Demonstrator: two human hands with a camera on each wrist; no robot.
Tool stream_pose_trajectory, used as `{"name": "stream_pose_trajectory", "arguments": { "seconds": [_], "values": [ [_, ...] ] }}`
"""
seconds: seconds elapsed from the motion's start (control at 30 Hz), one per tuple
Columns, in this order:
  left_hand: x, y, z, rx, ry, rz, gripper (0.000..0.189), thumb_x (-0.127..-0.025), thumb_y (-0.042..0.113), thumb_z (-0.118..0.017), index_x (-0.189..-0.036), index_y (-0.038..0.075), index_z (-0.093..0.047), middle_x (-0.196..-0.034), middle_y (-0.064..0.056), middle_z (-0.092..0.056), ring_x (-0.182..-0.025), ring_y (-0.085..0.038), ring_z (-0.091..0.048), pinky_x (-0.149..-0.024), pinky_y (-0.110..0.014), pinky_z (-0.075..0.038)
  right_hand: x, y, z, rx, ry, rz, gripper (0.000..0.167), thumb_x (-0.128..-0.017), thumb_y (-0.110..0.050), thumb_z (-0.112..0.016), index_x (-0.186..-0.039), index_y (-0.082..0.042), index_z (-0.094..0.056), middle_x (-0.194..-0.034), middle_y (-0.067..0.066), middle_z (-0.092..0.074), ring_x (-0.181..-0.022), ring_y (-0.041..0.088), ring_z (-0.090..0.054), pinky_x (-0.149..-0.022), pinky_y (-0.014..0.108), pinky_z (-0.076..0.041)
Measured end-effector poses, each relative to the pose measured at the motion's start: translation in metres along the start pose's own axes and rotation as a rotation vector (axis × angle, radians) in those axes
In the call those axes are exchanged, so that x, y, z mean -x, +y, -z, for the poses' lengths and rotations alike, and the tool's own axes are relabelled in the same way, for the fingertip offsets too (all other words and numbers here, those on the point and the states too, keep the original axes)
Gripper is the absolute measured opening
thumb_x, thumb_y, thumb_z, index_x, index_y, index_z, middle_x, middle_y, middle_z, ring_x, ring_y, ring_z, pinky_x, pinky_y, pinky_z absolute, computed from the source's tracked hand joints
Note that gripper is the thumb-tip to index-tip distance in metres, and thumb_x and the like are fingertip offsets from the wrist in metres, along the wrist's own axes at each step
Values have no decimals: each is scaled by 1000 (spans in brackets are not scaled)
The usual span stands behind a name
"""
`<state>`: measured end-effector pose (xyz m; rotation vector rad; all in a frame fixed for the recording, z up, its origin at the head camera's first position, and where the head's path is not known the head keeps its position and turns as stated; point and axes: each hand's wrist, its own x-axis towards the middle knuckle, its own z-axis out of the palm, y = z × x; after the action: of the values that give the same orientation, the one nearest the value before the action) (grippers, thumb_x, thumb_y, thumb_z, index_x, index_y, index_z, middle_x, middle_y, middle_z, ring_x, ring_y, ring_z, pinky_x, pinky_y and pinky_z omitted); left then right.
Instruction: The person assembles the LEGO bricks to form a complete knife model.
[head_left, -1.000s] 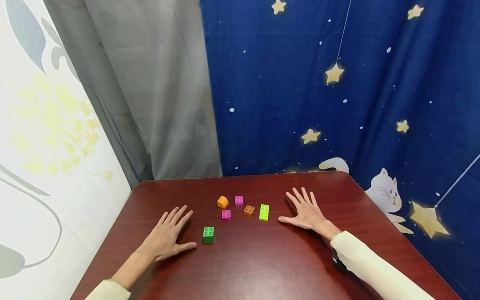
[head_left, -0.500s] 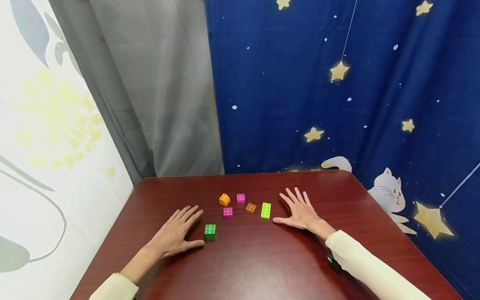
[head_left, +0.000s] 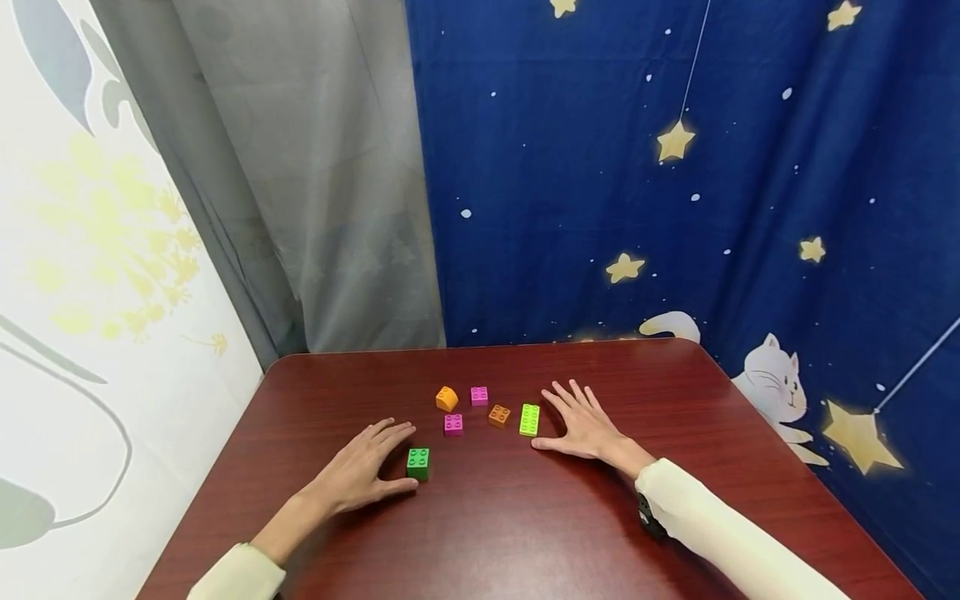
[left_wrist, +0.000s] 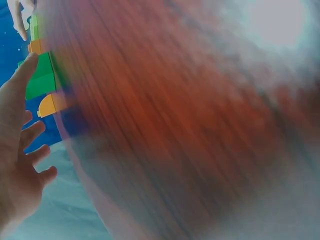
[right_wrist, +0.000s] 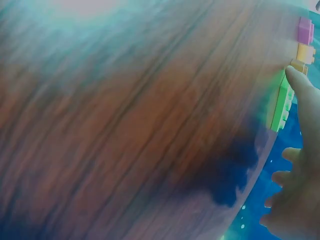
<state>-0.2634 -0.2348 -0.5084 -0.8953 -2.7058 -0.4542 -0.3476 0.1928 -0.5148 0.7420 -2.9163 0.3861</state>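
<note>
Thumbs (head_left: 397, 487) are standing well apart from the fingers on both hands, and neither hand is gripping anything. The left hand (head_left: 363, 471) is facing the green brick (head_left: 417, 464) with its fingers spread, and that brick is sitting on the table (head_left: 487, 525) just off to the hand's right, square in front of the gap between thumb and forefinger. Its studded top is showing no long axis. The thumb tip is lying right along the brick's near side; from where I am standing, I cannot tell whether it is touching.

The right hand (head_left: 585, 427) is mirroring this, fingers fanned out, with the lime brick (head_left: 529, 420) lying just to its left. Here the long axis seems to matter: it is running away from the person, so the near end is pointing toward the thumb tip and the far end is lying closer to the forefinger. Any pinch from this pose would, I judge, be closing along the length rather than across it.

Between the hands, the front pink brick (head_left: 453, 425), the rear pink brick (head_left: 479, 396), the curved orange brick (head_left: 446, 399) and the brown brick (head_left: 498, 416) are lying loose; the left hand is nearer the front pink one, the right nearer the brown.
</note>
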Motion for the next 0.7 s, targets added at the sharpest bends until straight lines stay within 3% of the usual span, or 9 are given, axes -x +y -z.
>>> {"name": "stream_pose_trajectory", "arguments": {
  "seconds": [0.27,0.53,0.7],
  "values": [
    [-4,5,-3,124,-48,94,79,-83,53,-84,-146,13,-59,-145,-6,-60,-143,-36,-46,-110,-56,-44,-7,-7,-4,-46,-36,15,103,-83,-72,-72,-158,-8,-42,-163,19,-38,-152,48,-26,-123,63,-16],
    [-5,10,-5,228,-104,215,72,-84,54,-83,-144,20,-62,-150,-14,-53,-142,-31,-47,-106,-57,-47,-11,-10,-7,-82,-27,60,95,-85,-62,-76,-154,-3,-46,-159,19,-45,-150,45,-32,-124,59,-19],
    [-6,11,-5,253,-90,217,68,-84,50,-84,-141,19,-65,-147,-14,-55,-136,-30,-52,-105,-57,-47,-14,-13,-6,-99,-6,62,88,-86,-55,-79,-151,-3,-51,-151,17,-53,-143,40,-44,-121,54,-30]
  ]
}}
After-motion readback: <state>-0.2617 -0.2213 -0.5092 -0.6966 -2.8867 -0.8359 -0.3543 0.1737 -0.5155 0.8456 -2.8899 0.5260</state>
